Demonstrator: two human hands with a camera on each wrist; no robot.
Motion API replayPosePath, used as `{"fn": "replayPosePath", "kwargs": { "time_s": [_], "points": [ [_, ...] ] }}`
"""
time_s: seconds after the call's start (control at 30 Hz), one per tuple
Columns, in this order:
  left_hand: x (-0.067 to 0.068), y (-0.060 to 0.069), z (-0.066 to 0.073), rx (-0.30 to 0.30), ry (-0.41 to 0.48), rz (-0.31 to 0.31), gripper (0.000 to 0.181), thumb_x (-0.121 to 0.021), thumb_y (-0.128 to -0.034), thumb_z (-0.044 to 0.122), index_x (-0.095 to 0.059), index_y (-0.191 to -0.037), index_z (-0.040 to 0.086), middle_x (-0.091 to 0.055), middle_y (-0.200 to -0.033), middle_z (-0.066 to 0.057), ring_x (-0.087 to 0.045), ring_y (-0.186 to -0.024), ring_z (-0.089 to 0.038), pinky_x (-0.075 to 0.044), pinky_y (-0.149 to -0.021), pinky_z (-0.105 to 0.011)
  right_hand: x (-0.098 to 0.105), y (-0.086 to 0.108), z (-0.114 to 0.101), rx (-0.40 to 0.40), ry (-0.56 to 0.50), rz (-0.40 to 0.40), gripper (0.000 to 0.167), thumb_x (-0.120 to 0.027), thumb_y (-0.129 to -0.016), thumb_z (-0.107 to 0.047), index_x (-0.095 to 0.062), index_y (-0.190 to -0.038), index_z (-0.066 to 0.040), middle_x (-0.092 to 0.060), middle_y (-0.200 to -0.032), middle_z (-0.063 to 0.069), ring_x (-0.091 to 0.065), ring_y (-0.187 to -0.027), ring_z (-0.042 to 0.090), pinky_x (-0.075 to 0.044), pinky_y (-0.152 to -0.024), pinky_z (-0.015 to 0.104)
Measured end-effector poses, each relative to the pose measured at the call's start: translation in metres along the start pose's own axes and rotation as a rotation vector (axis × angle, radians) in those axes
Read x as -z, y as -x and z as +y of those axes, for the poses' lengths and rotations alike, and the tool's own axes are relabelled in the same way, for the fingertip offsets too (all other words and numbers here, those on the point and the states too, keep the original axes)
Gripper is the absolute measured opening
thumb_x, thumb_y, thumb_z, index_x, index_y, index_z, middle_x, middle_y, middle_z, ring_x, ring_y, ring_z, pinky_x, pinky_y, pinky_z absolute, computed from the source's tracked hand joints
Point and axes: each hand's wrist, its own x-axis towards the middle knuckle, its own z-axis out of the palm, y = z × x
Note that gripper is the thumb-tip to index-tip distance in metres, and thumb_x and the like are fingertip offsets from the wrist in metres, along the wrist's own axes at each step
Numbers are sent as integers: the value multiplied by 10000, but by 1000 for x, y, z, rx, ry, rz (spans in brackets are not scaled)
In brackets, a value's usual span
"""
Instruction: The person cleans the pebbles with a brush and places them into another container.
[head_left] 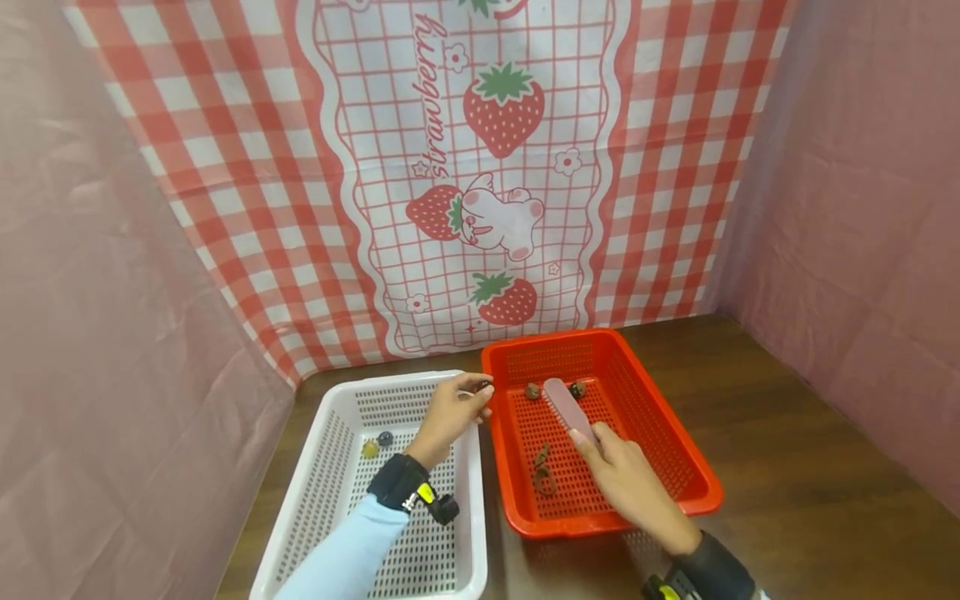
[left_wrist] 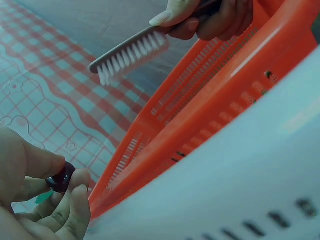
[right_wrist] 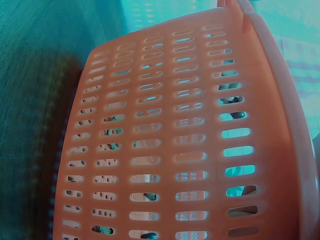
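Observation:
My left hand (head_left: 448, 417) is over the right rim of the white basket (head_left: 471, 575), next to the red basket (head_left: 592, 525). Between its thumb and fingers it pinches a small, glossy, dark round ball (left_wrist: 61, 178). My right hand (head_left: 626, 479) grips the handle of a pink brush (head_left: 567, 404) above the red basket. White bristles (left_wrist: 132, 59) show along one side of its head in the left wrist view. The right wrist view has only the red basket's slotted wall (right_wrist: 165, 130), with that hand out of sight.
Inside the red basket lie a brown lump (head_left: 532, 391), a dark brown lump (head_left: 577, 389) and a brown ring-shaped piece (head_left: 545, 481). A yellow-green ball (head_left: 370, 450) and a dark grey ball (head_left: 386, 438) sit in the white basket. Behind hangs a checked strawberry cloth (head_left: 502, 117).

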Motion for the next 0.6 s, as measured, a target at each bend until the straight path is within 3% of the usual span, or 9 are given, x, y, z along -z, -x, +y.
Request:
{"fn": "replayPosePath", "kwargs": {
  "time_s": [0.4, 0.6],
  "points": [
    [13, -6, 0, 9, -43, 72, 249, -697, -986, 102, -711, -1214, 2, -667, -1011, -114, -684, -761, -192, -577, -666, -349, 2, 0, -5, 17, 3, -4, 366, -529, -1073, -452, -540, -1001, -93, -428, -688, 3, -373, -559, 106, -312, -512, 239],
    [16, -7, -5, 34, -45, 109, 236, -706, -977, 91, -716, -1194, -2, -675, -1011, -118, -668, -735, -182, -555, -619, -289, 2, 1, -3, -5, -13, -22, 381, -523, -1071, -467, -538, -1007, -92, -431, -690, 3, -372, -563, 109, -310, -513, 238]
  ]
}}
